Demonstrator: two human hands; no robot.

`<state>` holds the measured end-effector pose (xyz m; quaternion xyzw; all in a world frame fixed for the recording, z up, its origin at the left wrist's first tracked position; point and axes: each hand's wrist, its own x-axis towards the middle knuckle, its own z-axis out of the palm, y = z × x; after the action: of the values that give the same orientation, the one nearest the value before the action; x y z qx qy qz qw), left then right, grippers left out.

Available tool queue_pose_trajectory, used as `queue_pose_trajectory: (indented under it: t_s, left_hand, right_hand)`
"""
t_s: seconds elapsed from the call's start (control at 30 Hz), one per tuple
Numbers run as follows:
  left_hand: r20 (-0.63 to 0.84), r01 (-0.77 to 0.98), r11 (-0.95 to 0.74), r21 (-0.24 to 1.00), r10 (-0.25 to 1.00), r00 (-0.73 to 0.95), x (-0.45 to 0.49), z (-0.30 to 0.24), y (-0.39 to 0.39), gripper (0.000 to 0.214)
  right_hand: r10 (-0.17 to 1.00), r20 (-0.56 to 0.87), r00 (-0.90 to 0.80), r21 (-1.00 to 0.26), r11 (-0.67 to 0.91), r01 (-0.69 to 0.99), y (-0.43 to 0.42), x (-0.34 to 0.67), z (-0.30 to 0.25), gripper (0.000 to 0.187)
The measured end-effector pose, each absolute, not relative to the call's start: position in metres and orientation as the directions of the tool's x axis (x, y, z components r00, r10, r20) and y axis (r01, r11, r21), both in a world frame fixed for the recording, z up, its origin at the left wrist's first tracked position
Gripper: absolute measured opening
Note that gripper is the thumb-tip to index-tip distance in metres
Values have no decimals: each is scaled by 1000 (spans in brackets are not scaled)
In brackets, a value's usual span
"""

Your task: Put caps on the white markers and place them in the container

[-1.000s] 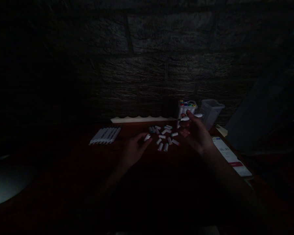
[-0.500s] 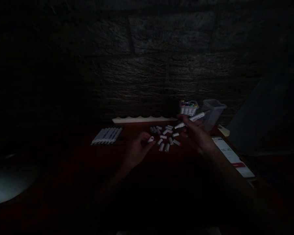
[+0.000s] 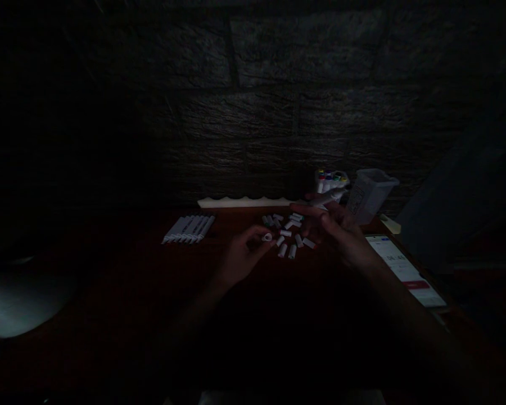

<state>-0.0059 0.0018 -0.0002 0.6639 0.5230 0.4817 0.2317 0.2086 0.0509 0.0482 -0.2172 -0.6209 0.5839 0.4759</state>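
Note:
The scene is very dim. My left hand (image 3: 243, 256) pinches a white marker cap (image 3: 267, 237), its hollow end showing, just left of the loose caps. A white marker (image 3: 325, 198) lies slantwise in my right hand (image 3: 339, 228), partly covered by the fingers. That hand hovers at the right edge of the scattered caps, its index finger stretched out leftward; whether the fingertips touch a cap I cannot tell. Several white marker caps (image 3: 293, 251), some with coloured ends, lie on the dark reddish table (image 3: 152, 304) between my hands.
Several white markers (image 3: 189, 229) lie in a row at the left. Behind my right hand stand a clear box of colour-topped markers (image 3: 332, 179) and a clear plastic bin (image 3: 373, 194). A phone (image 3: 402, 270) showing a timer lies at the right. A wavy white strip (image 3: 244, 202) runs along the brick wall.
My right index finger has stretched leftward over the caps, and the marker now sits further back in that hand. The left hand keeps its cap. The view has shifted slightly.

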Motion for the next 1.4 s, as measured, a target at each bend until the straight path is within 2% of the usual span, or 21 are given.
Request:
queue_pose_trajectory:
  t_s: [0.1, 0.17, 0.37, 0.5, 0.77, 0.9, 1.0, 1.1, 1.17, 1.23, 1.3, 1.4]
  left_hand:
    - [389, 436, -349, 829, 921, -1, -4, 0, 1, 15]
    - [382, 419, -346, 839, 924, -2, -3, -1, 0, 18]
    - [369, 394, -345, 852, 929, 15, 0, -3, -2, 24]
    - [357, 403, -344, 848, 933, 45, 0, -2, -3, 28]
    - [359, 440, -366, 820, 928, 103, 0, 1, -5, 32]
    - [347, 462, -361, 811, 930, 117, 2, 2, -7, 33]
    - [349, 462, -375, 804, 926, 144, 3, 5, -8, 30]
    - [334, 434, -385, 814, 923, 192, 5, 10, -11, 28]
    - [320, 417, -366, 832, 930, 178, 6, 12, -12, 28]
    - [309, 407, -340, 848, 941, 141, 6, 12, -11, 28]
    - [302, 401, -327, 856, 945, 127, 6, 12, -10, 29]
    - [303, 388, -337, 858, 941, 148, 5, 9, -9, 30]
  right_hand:
    - [855, 359, -374, -933, 327, -148, 51, 204, 44, 27]
    - [833, 427, -352, -898, 436, -56, 50, 199, 40, 23]
    - [685, 649, -332, -659, 724, 203, 44, 193, 33, 15]
    - [585, 682, -440, -499, 811, 305, 44, 192, 33, 16]
    - [572, 684, -452, -523, 817, 243, 43, 189, 28, 16]
    - [542, 659, -521, -476, 837, 270, 42, 187, 25, 17]
    - [548, 670, -501, -404, 835, 373, 48, 189, 24, 21]
    - [592, 733, -334, -341, 745, 573, 63, 198, 24, 26]
    - [647, 722, -245, -368, 659, 656, 70, 205, 24, 33]
    - [698, 690, -192, -430, 608, 667, 72, 207, 26, 40]
    - [709, 685, -170, -481, 614, 626, 66, 206, 29, 41]
    - [689, 698, -195, -530, 680, 508, 53, 200, 34, 34]
